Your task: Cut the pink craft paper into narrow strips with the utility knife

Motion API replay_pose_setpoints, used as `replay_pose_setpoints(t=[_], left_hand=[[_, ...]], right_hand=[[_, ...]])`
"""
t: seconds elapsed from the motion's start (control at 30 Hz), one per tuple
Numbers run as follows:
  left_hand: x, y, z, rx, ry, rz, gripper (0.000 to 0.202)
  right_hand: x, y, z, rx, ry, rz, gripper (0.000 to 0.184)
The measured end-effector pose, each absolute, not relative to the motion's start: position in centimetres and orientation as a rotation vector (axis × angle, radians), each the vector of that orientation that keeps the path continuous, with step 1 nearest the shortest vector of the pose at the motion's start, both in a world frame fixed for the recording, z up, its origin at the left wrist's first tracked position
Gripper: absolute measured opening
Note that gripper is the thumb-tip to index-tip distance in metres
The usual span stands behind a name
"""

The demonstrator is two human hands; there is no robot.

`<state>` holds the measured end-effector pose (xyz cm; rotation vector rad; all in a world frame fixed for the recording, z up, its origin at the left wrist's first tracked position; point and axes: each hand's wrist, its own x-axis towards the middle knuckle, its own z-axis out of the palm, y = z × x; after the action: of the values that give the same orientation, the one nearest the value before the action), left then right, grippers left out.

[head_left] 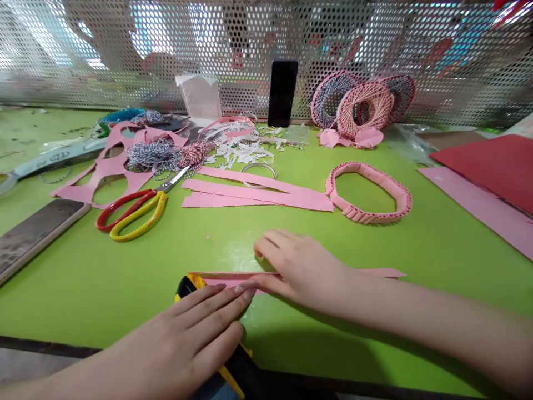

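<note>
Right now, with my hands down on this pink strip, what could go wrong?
The strip might slide out of line, since it lies on the glossy green table and the right hand seems to hold it only by pressing down. The left hand is over a yellow-and-black tool. I can't tell if it has a blade, but if so, the fingers are close to it.

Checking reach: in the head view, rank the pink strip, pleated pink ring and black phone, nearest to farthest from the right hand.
From the right hand:
1. Pink strip: under it.
2. Pleated pink ring: ahead, rightward.
3. Black phone: back, at the mesh.
</note>
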<state>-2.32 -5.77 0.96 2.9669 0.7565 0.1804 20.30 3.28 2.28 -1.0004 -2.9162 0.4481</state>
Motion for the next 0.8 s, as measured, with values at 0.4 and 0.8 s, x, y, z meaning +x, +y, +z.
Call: replay_pose_setpoints(t=[0.4,0.8], left_hand=[[-2.5,-5.4,0.8,2.969,0.714,0.375,0.054],[-2.2,-5.5,0.5,3.008,0.764,0.400,0.041]], right_hand=[[20.2,5.5,2.8,-1.085,-2.290,1.503,0.004],[20.6,5.8,3.4,-1.113,-2.357,1.536,0.027]])
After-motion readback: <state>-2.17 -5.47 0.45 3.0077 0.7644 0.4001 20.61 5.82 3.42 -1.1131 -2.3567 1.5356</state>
